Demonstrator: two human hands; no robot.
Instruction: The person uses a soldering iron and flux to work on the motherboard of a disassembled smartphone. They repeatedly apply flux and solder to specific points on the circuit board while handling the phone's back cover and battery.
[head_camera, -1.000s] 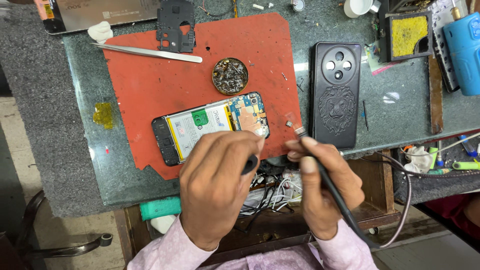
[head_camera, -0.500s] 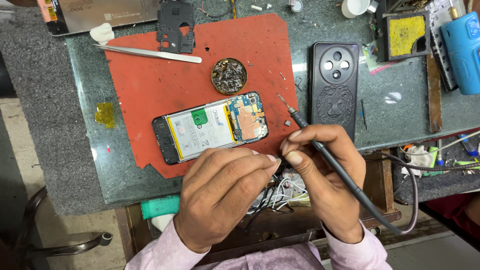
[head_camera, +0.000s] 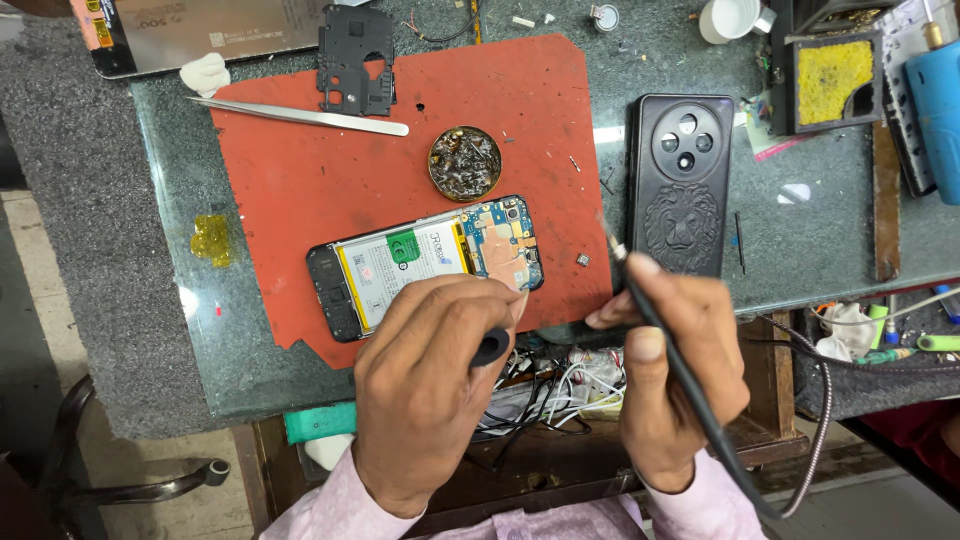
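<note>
A: what's the left hand (head_camera: 430, 395) doing? 
B: curled round a black tool handle (head_camera: 490, 347), fingertip on the opened phone (head_camera: 425, 262), which sits mid red mat (head_camera: 300, 180), approx 12 o'clock of it.

A: right hand (head_camera: 675, 365)? 
B: pinching the soldering iron (head_camera: 640, 300), tip up, at 3 o'clock of the phone. Mid board work imo; needs a steady tip.

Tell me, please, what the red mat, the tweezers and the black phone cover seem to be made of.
Red mat: probably silicone or rubber; matte, lying flat, with cut corners. Tweezers: metal, likely steel; they have a bright silvery shine. Phone cover: looks like soft plastic or rubber; dull black with an embossed relief, though the picture cannot settle which.
</note>
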